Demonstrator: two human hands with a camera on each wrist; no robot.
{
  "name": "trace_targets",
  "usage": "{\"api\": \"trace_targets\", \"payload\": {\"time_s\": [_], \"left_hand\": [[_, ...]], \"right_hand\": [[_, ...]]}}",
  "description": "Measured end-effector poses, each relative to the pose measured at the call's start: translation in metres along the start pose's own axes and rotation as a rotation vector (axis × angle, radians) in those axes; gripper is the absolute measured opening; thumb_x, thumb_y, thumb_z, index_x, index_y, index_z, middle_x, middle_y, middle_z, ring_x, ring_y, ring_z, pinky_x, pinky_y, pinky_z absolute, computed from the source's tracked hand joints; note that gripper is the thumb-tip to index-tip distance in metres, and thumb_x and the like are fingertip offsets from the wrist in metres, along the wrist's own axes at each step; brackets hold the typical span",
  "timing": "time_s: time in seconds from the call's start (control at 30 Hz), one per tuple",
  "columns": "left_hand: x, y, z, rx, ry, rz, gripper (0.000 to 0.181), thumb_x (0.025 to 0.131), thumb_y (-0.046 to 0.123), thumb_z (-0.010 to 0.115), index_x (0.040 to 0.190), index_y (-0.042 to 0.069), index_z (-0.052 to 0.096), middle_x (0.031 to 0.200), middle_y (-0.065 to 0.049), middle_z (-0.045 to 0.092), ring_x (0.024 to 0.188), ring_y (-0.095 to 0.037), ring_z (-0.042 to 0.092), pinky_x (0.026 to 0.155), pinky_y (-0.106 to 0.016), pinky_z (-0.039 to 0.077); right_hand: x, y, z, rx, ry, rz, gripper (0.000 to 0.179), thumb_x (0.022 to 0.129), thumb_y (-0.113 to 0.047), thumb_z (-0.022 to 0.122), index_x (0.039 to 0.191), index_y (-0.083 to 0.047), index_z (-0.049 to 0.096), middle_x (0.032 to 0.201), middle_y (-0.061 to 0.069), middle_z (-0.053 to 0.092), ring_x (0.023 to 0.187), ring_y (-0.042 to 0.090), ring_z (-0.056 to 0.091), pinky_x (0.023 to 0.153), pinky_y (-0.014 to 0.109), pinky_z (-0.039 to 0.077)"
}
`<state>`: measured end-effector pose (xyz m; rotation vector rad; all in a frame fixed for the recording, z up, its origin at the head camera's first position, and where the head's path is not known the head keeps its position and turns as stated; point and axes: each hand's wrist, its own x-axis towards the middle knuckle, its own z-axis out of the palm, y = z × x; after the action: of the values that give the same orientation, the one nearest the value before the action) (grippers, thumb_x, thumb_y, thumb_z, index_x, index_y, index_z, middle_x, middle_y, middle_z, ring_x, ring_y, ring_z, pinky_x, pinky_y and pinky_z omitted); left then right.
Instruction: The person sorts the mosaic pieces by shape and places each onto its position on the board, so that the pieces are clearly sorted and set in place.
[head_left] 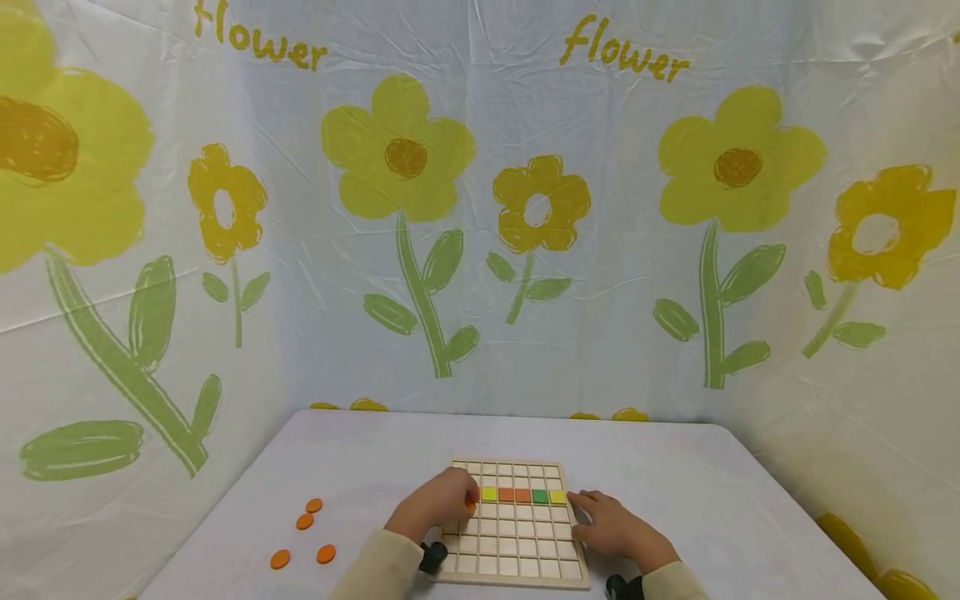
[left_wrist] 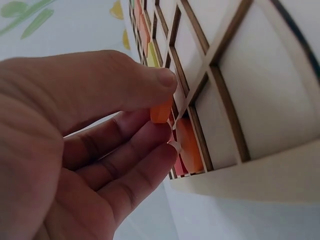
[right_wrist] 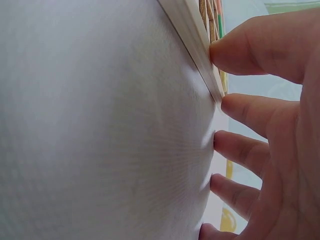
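Observation:
My left hand (head_left: 441, 501) reaches over the left side of a wooden grid board (head_left: 517, 583). Between its thumb and fingers it pinches an orange disc (left_wrist: 160, 112), held right at the grid. Another orange disc (left_wrist: 190, 145) sits in an edge cell, beside a red tile (left_wrist: 179, 164) that the fingers partly hide. Across the board runs a row of square tiles: yellow-green (head_left: 489, 493), orange-red (head_left: 515, 495), green (head_left: 540, 497) and yellow (head_left: 557, 497). My right hand (head_left: 617, 525) lies with fingers spread at the board's right edge, its thumb and index fingertip against the rim.
Several loose orange discs (head_left: 304, 522) lie on the white table (head_left: 225, 550) left of the board. Flower-printed cloth (head_left: 600, 333) hangs behind the table and along both sides. Dark wrist devices (head_left: 432, 557) sit at both cuffs.

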<state>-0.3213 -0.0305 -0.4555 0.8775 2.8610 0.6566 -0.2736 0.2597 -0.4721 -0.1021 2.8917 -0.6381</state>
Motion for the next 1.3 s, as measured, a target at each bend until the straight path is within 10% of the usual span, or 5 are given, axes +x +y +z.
{"api": "trace_targets", "payload": {"time_s": [0.47, 1.3], "left_hand": [[0.0092, -0.0032, 0.0087, 0.128, 0.006, 0.067, 0.012, 0.084, 0.005, 0.068, 0.091, 0.009, 0.076, 0.09, 0.002, 0.07, 0.083, -0.008, 0.062, 0.075, -0.028, 0.053], [0.0073, -0.0003, 0.0056, 0.098, -0.023, 0.042, 0.01, 0.085, 0.007, 0.069, 0.092, 0.01, 0.075, 0.089, 0.004, 0.068, 0.079, -0.005, 0.057, 0.073, -0.027, 0.052]], "right_hand": [[0.0004, 0.0015, -0.0001, -0.006, 0.007, -0.016, 0.058, 0.085, -0.029, 0.061, 0.139, -0.009, 0.052, 0.143, 0.02, 0.046, 0.133, 0.046, 0.04, 0.104, 0.065, 0.032], [-0.0011, -0.0008, 0.0, 0.003, 0.004, 0.004, 0.057, 0.085, -0.029, 0.061, 0.138, -0.009, 0.052, 0.143, 0.02, 0.046, 0.133, 0.047, 0.038, 0.105, 0.065, 0.031]]}}
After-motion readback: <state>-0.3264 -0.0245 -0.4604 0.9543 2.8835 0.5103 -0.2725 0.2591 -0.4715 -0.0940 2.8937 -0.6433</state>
